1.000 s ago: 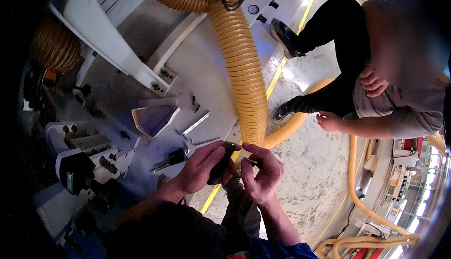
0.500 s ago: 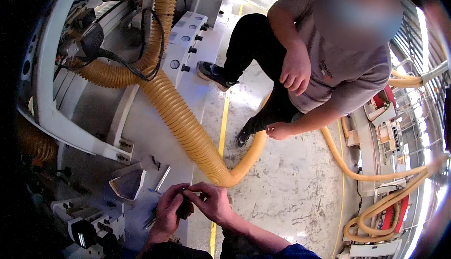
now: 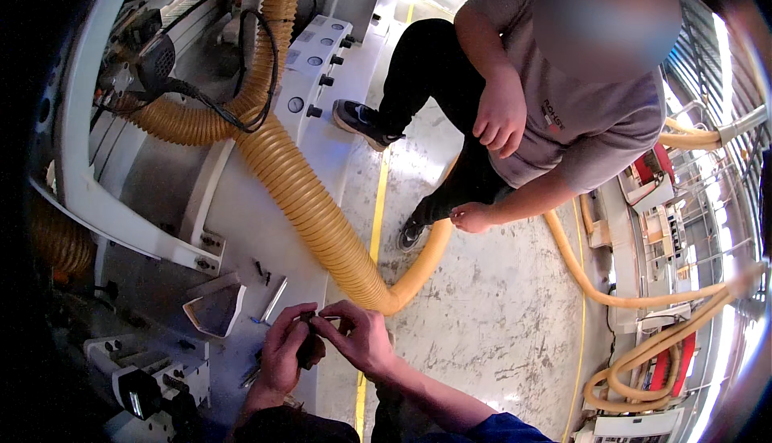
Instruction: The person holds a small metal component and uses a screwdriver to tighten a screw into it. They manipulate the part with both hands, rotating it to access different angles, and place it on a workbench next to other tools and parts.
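Note:
My left hand [image 3: 280, 358] is closed around a small dark part [image 3: 307, 350], holding it upright above the machine's grey surface. My right hand [image 3: 363, 340] meets it from the right, thumb and fingertips pinched together at the part's upper end. Whatever sits between those right fingertips is too small to make out. Just beyond my left hand lie a slim silver rod-like tool [image 3: 274, 299] with a blue end and a few small black pieces [image 3: 262, 271]. More thin tools [image 3: 251, 377] lie partly hidden beside my left wrist.
A white-edged angular cover [image 3: 215, 308] rests left of the tools. A thick yellow ribbed hose [image 3: 310, 214] slants down close beyond my hands. Farther off, a seated co-worker [image 3: 583, 121] in a grey shirt faces me. A gauge panel [image 3: 310, 69] stands at the machine's edge.
The dark part shows more between my hands, its upper end now rising above my left fingers. My right fingertips stay close to it. The whole view has shifted slightly.

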`<state>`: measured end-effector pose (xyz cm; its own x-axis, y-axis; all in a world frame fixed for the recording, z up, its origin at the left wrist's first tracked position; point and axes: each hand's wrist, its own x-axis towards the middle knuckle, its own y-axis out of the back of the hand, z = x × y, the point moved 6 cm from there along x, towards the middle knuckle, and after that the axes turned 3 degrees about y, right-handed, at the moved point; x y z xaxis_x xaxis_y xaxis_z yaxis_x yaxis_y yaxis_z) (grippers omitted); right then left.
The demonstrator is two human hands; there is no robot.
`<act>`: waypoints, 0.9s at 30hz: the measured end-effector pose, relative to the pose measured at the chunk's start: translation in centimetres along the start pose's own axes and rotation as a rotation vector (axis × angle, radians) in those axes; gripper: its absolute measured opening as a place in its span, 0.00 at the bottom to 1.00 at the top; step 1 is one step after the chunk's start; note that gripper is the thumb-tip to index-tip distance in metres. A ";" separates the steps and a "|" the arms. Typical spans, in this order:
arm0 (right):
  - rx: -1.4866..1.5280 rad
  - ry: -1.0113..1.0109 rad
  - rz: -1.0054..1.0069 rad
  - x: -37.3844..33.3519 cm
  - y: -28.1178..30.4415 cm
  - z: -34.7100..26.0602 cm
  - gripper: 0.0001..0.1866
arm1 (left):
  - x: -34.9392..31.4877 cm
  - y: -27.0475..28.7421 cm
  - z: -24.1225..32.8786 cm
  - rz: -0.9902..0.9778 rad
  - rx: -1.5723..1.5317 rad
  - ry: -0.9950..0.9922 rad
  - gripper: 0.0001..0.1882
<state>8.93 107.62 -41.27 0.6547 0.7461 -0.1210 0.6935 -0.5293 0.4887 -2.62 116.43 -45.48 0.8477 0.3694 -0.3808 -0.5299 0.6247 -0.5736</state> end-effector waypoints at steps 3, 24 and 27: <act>0.015 0.042 -0.009 -0.1 -0.6 0.2 0.12 | -0.1 -0.3 0.3 0.036 0.033 0.001 0.17; -0.131 0.174 0.099 -0.7 -0.3 -1.5 0.09 | 0.2 0.5 -1.3 -0.064 0.029 -0.015 0.18; -0.050 0.105 0.081 -0.4 0.0 -1.3 0.10 | 0.1 0.2 -0.8 -0.031 -0.030 -0.011 0.18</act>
<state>8.26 107.87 -40.11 0.6709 0.7415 0.0106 0.6223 -0.5708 0.5356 -2.71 116.01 -46.22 0.8636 0.3582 -0.3548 -0.5041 0.6147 -0.6067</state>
